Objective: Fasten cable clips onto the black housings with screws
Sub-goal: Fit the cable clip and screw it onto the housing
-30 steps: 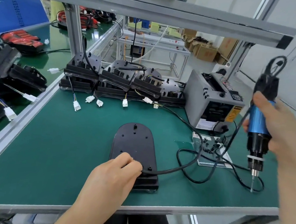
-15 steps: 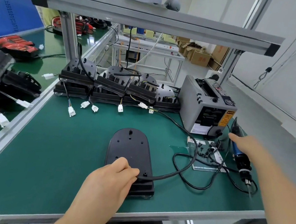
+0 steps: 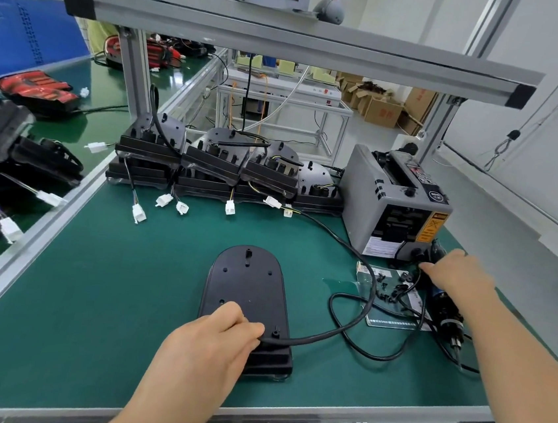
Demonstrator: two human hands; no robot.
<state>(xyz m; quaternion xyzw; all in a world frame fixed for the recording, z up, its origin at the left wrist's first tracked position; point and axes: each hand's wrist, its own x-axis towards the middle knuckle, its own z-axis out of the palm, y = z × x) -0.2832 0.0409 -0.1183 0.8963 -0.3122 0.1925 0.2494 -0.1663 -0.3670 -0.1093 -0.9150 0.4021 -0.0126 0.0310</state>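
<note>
A black oval housing (image 3: 246, 283) lies flat on the green mat in front of me. My left hand (image 3: 212, 338) rests on its near end, fingers curled round the black cable (image 3: 312, 339) where it leaves the housing. The cable loops right and runs back to the row of housings. Small black clips and screws (image 3: 392, 287) lie scattered on a printed card to the right. My right hand (image 3: 453, 276) hovers just right of them, fingers pointing at the pile and holding nothing. Under my right wrist, the blue and black electric screwdriver (image 3: 445, 315) lies on the mat.
A row of stacked black housings (image 3: 226, 171) with white connectors lines the back of the mat. A grey tape dispenser (image 3: 391, 206) stands at the back right. An aluminium frame bar (image 3: 289, 36) crosses overhead. More housings (image 3: 8, 155) lie on the left bench.
My right hand brought the screwdriver down from the air, laid it on the mat and moved over to the clips and screws. My left hand has stayed on the cable.
</note>
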